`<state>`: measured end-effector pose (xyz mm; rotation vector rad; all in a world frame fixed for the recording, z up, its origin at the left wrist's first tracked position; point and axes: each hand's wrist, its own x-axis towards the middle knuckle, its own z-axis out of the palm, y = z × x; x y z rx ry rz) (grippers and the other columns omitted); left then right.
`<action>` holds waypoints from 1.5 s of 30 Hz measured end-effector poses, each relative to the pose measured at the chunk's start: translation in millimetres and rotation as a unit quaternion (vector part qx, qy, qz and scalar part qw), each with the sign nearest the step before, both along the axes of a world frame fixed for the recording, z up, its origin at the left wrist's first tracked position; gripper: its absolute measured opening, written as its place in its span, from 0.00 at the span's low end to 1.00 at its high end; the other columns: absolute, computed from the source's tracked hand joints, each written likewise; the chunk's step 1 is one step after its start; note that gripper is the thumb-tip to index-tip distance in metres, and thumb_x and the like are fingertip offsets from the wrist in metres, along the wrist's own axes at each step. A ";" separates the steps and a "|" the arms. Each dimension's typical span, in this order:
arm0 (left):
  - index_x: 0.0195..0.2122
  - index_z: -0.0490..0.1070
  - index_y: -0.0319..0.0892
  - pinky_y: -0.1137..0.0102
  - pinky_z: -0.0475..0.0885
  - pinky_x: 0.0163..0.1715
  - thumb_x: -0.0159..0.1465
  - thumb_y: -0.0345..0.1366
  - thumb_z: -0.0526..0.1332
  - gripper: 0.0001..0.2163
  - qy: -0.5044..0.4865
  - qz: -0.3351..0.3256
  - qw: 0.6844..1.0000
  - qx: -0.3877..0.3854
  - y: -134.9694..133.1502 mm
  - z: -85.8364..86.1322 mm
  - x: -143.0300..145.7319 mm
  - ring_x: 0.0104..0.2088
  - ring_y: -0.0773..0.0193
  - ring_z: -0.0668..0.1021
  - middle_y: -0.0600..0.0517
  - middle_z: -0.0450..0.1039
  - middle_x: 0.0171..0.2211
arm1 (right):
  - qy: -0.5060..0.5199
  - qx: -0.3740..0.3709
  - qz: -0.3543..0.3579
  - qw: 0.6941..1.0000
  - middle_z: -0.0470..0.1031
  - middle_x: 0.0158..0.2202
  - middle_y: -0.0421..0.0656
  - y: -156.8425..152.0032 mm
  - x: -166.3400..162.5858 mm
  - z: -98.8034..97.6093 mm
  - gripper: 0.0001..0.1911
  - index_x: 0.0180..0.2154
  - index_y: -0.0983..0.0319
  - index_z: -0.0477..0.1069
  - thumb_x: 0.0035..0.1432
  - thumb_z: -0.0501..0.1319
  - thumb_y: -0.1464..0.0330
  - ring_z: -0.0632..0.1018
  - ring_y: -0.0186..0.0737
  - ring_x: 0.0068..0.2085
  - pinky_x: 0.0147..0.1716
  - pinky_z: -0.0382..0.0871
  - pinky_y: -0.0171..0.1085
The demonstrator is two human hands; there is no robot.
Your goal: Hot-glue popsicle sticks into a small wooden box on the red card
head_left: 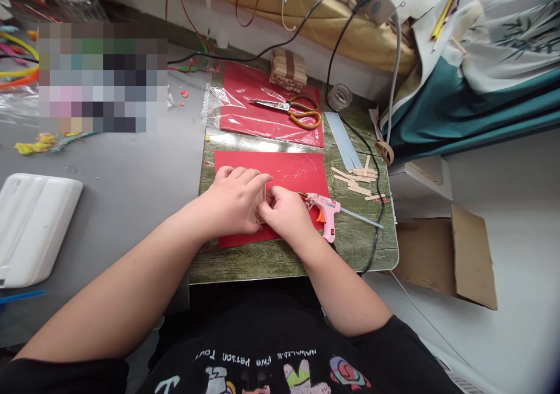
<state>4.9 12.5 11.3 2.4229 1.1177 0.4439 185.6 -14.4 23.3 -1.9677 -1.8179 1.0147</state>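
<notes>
Both my hands meet over a red paper sheet [301, 169] on the small green table [350, 248]. My left hand [234, 198] is curled with its fingers pressed on a small piece made of wooden sticks [263, 198]. My right hand [284, 210] pinches the same piece from the right side. Most of the stick piece is hidden between the hands. A pink glue gun [326, 213] lies just right of my right hand, with a glue stick poking out of its back.
Loose wooden sticks [359, 181] and clear glue sticks [343, 137] lie at the right. Scissors [293, 109] rest on a second red sheet [245, 90] behind, near a bundle of sticks [287, 70]. A black cable [377, 207] runs along the right edge. A white tray [30, 225] sits left.
</notes>
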 end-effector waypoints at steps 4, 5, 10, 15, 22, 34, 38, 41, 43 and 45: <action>0.67 0.64 0.41 0.49 0.56 0.61 0.54 0.44 0.66 0.38 0.004 -0.004 1.000 -0.004 0.2 1.2 0.0 0.56 0.40 0.75 0.38 0.73 0.60 | -0.002 -0.002 0.013 1.000 0.72 0.24 0.37 0.1 1.0 0.7 0.09 0.28 0.57 0.63 0.57 0.61 0.65 0.70 0.37 0.25 0.26 0.58 0.37; 0.67 0.64 0.41 0.49 0.55 0.61 0.54 0.44 0.66 0.38 0.005 -0.003 1.000 -0.004 0.1 1.4 0.5 0.56 0.40 0.75 0.38 0.73 0.60 | 0.000 -0.002 0.015 1.000 0.73 0.24 0.37 -0.1 1.3 0.8 0.08 0.28 0.57 0.63 0.58 0.61 0.65 0.70 0.37 0.25 0.26 0.59 0.37; 0.67 0.64 0.41 0.50 0.55 0.61 0.54 0.42 0.66 0.38 0.015 0.002 1.000 0.001 -0.7 1.8 4.5 0.56 0.41 0.74 0.38 0.73 0.60 | -0.015 -0.002 0.028 0.999 0.75 0.26 0.39 -2.0 1.6 0.5 0.07 0.31 0.57 0.65 0.60 0.61 0.64 0.71 0.39 0.26 0.26 0.58 0.38; 0.67 0.63 0.41 0.49 0.56 0.61 0.54 0.41 0.65 0.37 0.014 0.002 1.000 0.005 -0.1 0.4 6.1 0.57 0.40 0.73 0.38 0.74 0.58 | -0.050 0.032 0.049 0.997 0.77 0.28 0.41 -3.9 0.0 -1.7 0.07 0.33 0.57 0.66 0.63 0.60 0.64 0.72 0.41 0.27 0.26 0.57 0.38; 0.67 0.63 0.41 0.49 0.56 0.61 0.54 0.42 0.66 0.38 0.011 -0.002 1.000 0.011 0.9 -0.6 5.8 0.56 0.39 0.74 0.38 0.74 0.58 | -0.061 0.044 0.065 0.995 0.77 0.28 0.42 -4.8 1.7 -4.3 0.05 0.34 0.57 0.66 0.64 0.59 0.66 0.73 0.42 0.28 0.27 0.56 0.39; 0.66 0.64 0.41 0.50 0.57 0.60 0.56 0.44 0.65 0.36 0.001 0.002 1.000 0.012 1.9 -2.3 5.5 0.56 0.41 0.75 0.38 0.75 0.57 | -0.098 0.041 0.064 0.992 0.79 0.31 0.44 -3.8 0.5 -6.5 0.05 0.36 0.58 0.67 0.66 0.59 0.65 0.75 0.44 0.29 0.28 0.57 0.39; 0.66 0.65 0.41 0.49 0.57 0.60 0.56 0.43 0.65 0.35 -0.001 0.006 1.000 0.011 0.4 -1.5 6.5 0.55 0.40 0.75 0.38 0.75 0.57 | -0.102 0.040 0.076 0.991 0.80 0.31 0.45 -3.8 -0.4 -7.7 0.08 0.38 0.59 0.69 0.70 0.58 0.62 0.77 0.45 0.30 0.28 0.58 0.39; 0.65 0.65 0.42 0.49 0.56 0.60 0.55 0.40 0.65 0.35 0.000 0.015 1.000 0.010 -1.0 -2.0 7.4 0.55 0.40 0.75 0.38 0.75 0.58 | -0.104 0.039 0.079 0.991 0.81 0.33 0.46 -2.6 0.0 -8.2 0.09 0.38 0.59 0.70 0.71 0.58 0.62 0.78 0.45 0.31 0.29 0.59 0.39; 0.65 0.66 0.42 0.49 0.56 0.60 0.55 0.40 0.65 0.35 0.003 0.017 1.000 0.009 -1.5 -2.1 7.9 0.55 0.40 0.75 0.38 0.75 0.57 | -0.107 0.035 0.080 0.990 0.81 0.33 0.46 -1.5 0.2 -8.6 0.09 0.38 0.59 0.70 0.70 0.58 0.62 0.78 0.46 0.31 0.29 0.59 0.39; 0.66 0.66 0.41 0.49 0.56 0.60 0.55 0.40 0.65 0.35 0.005 0.016 1.000 0.009 -1.7 -2.0 8.1 0.55 0.40 0.75 0.38 0.75 0.58 | -0.110 0.030 0.081 0.990 0.81 0.32 0.46 -0.8 0.4 -8.9 0.09 0.38 0.59 0.70 0.70 0.58 0.61 0.77 0.45 0.30 0.29 0.58 0.39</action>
